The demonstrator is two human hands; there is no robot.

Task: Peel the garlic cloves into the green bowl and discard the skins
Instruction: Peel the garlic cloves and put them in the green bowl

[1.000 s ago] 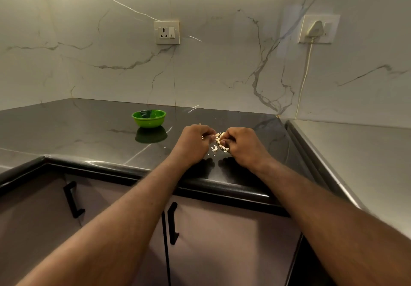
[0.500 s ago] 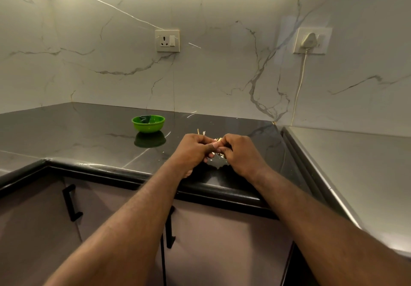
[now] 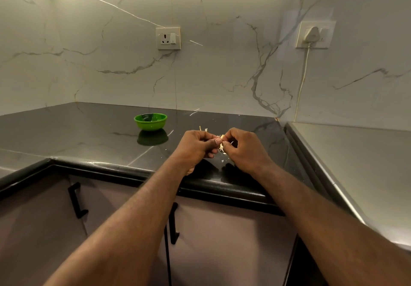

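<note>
Garlic clove (image 3: 221,144), small and pale, was pinched between the two hands just above the worktop (image 3: 66,134), near its front edge and right of its middle.

In the head view, the left hand (image 3: 196,146) had its fingers curled in and its thumb tip pressed against the garlic clove from the left. The right hand (image 3: 245,150) nipped it from the other side with thumb and forefinger, the other fingers loosely curled. The fingertips hid most of the clove, so I could not tell how much skin was on it.

A few pale skin scraps (image 3: 223,160) lay on the dark worktop beneath the hands, and a couple more bits (image 3: 202,128) showed just behind the left knuckles. The green bowl (image 3: 150,121) stood on the worktop left of the hands and further back, apart from them, mirrored in the polished surface. What lay in it I could not make out.

On the marble wall behind were a switch socket (image 3: 168,38) above the bowl and, toward the right, a white plug (image 3: 312,34) with its cord (image 3: 302,81) running down to the back corner. A steel surface (image 3: 355,152) adjoined the worktop's right edge. Cabinet doors with black handles (image 3: 76,200) stood below the front edge.
</note>
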